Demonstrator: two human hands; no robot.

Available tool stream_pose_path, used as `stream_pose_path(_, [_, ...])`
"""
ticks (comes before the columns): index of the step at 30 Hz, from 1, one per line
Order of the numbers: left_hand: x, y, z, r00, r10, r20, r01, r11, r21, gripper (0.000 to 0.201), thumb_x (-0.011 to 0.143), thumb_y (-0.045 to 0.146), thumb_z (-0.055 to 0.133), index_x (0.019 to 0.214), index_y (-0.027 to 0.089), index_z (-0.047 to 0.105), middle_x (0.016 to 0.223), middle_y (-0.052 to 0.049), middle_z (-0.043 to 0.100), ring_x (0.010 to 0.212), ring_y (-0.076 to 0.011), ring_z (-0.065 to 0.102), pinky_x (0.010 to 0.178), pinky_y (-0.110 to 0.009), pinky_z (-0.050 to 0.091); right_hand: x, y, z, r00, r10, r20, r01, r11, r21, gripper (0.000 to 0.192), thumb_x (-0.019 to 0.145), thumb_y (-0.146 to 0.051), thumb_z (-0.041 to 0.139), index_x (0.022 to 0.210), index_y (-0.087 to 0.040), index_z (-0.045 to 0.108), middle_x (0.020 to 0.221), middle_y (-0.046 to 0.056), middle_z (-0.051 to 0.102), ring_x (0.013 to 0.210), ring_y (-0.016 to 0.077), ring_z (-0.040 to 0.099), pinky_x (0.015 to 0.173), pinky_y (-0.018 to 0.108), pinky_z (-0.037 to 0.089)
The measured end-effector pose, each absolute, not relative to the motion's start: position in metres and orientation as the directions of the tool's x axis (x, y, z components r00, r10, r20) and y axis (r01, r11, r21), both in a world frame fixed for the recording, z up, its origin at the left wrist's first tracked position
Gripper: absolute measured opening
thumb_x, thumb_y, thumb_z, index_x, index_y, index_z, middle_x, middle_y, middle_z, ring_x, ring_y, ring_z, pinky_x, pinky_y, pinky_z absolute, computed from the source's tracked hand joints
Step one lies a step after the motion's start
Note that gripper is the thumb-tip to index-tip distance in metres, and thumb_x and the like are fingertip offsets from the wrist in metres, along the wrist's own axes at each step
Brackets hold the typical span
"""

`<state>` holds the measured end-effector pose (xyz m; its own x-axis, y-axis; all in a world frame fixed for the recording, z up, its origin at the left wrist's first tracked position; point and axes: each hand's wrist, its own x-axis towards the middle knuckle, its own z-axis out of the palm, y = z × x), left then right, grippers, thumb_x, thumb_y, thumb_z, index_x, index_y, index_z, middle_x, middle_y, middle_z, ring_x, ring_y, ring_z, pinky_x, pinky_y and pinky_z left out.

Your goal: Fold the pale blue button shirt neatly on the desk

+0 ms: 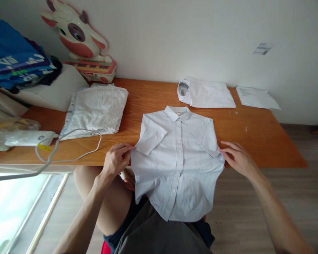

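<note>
A pale short-sleeved button-up shirt (175, 155) lies front side up across the table's near edge, its collar toward the wall and its lower part over my lap. Both sleeves are turned in over the front. My left hand (117, 158) pinches the shirt's left side at the fold beside the sleeve. At the opposite side my right hand (238, 157) pinches the other folded edge between thumb and forefinger, its remaining fingers stretched out. The buttons run down the middle, and the lower front is slightly rumpled.
Behind the shirt, a folded white garment (209, 93) and a white paper packet (257, 97) lie on the wooden table (265, 141). To the left are folded striped cloth (98, 109), a grey cable (76, 160), a white device (29, 137), a cow-shaped toy keyboard (92, 68) and blue clothes (16, 56).
</note>
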<state>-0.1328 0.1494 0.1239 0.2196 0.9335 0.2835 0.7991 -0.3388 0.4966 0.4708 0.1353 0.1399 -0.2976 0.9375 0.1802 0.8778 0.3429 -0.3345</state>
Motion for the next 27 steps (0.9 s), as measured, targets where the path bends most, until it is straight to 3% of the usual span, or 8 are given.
stream_pose_path(3, [-0.106, 0.177, 0.137, 0.182, 0.93, 0.318, 0.781, -0.333, 0.528, 0.034, 0.104, 0.023, 0.05, 0.115, 0.027, 0.081, 0.117, -0.004, 0.079, 0.112, -0.0231, 0.072, 0.104, -0.038, 0.057, 0.438, 0.167, 0.153, -0.191, 0.939, 0.287, 0.865, 0.299, -0.402, 0.032, 0.106, -0.038, 0.052, 0.122, -0.025, 0.077, 0.145, 0.009, 0.068, 0.134, 0.0302, 0.064, 0.119, 0.051, 0.049])
stream_pose_path(6, [-0.063, 0.214, 0.139, 0.21, 0.924, 0.321, 0.814, -0.347, 0.466, 0.041, 0.105, 0.03, 0.051, 0.141, 0.021, 0.069, 0.144, -0.009, 0.07, 0.136, -0.0265, 0.063, 0.119, -0.042, 0.049, 0.399, 0.208, 0.146, -0.16, 0.944, 0.29, 0.858, 0.278, -0.433, 0.047, 0.109, -0.04, 0.045, 0.148, -0.02, 0.063, 0.158, 0.013, 0.059, 0.147, 0.0292, 0.055, 0.126, 0.048, 0.043])
stream_pose_path(10, [-0.023, 0.244, 0.123, 0.21, 0.948, 0.238, 0.9, -0.283, 0.331, 0.071, 0.104, 0.049, 0.055, 0.162, 0.009, 0.045, 0.173, -0.02, 0.041, 0.164, -0.0379, 0.031, 0.133, -0.056, 0.029, 0.37, 0.235, 0.115, -0.13, 0.981, 0.145, 0.941, 0.168, -0.293, 0.068, 0.109, -0.052, 0.041, 0.165, -0.013, 0.043, 0.177, 0.016, 0.031, 0.165, 0.0367, 0.025, 0.133, 0.058, 0.027])
stream_pose_path(13, [-0.015, 0.245, 0.111, 0.197, 0.954, 0.226, 0.923, -0.258, 0.286, 0.076, 0.107, 0.056, 0.045, 0.167, 0.009, 0.038, 0.178, -0.02, 0.03, 0.168, -0.0377, 0.02, 0.135, -0.059, 0.019, 0.366, 0.234, 0.097, -0.099, 0.983, 0.153, 0.975, 0.127, -0.183, 0.072, 0.111, -0.056, 0.035, 0.169, -0.014, 0.036, 0.18, 0.015, 0.022, 0.168, 0.0383, 0.014, 0.134, 0.062, 0.019])
stream_pose_path(18, [-0.014, 0.247, 0.11, 0.17, 0.959, 0.228, 0.929, -0.234, 0.288, 0.079, 0.104, 0.061, 0.048, 0.163, 0.009, 0.042, 0.176, -0.022, 0.035, 0.167, -0.0387, 0.024, 0.135, -0.06, 0.017, 0.363, 0.235, 0.091, -0.034, 0.987, 0.159, 0.991, 0.054, -0.123, 0.086, 0.109, -0.061, 0.034, 0.172, -0.003, 0.022, 0.181, 0.023, 0.009, 0.168, 0.0407, 0.009, 0.133, 0.061, 0.019])
stream_pose_path(21, [-0.008, 0.257, 0.113, 0.119, 0.967, 0.226, 0.927, -0.19, 0.324, 0.087, 0.097, 0.07, 0.057, 0.156, 0.007, 0.049, 0.174, -0.026, 0.036, 0.165, -0.0417, 0.025, 0.135, -0.062, 0.017, 0.359, 0.242, 0.092, 0.001, 0.99, 0.141, 0.995, 0.014, -0.104, 0.088, 0.11, -0.061, 0.033, 0.17, 0.001, 0.021, 0.18, 0.027, 0.01, 0.168, 0.041, 0.01, 0.133, 0.06, 0.018])
stream_pose_path(27, [-0.001, 0.268, 0.111, 0.085, 0.971, 0.225, 0.918, -0.164, 0.361, 0.114, 0.095, 0.079, 0.055, 0.169, 0.0, 0.02, 0.178, -0.029, 0.021, 0.168, -0.0419, 0.013, 0.136, -0.061, 0.012, 0.353, 0.253, 0.086, 0.116, 0.978, 0.171, 0.987, -0.095, -0.128, 0.1, 0.107, -0.067, 0.033, 0.168, 0.009, 0.013, 0.177, 0.033, 0.015, 0.167, 0.0408, 0.013, 0.133, 0.056, 0.019])
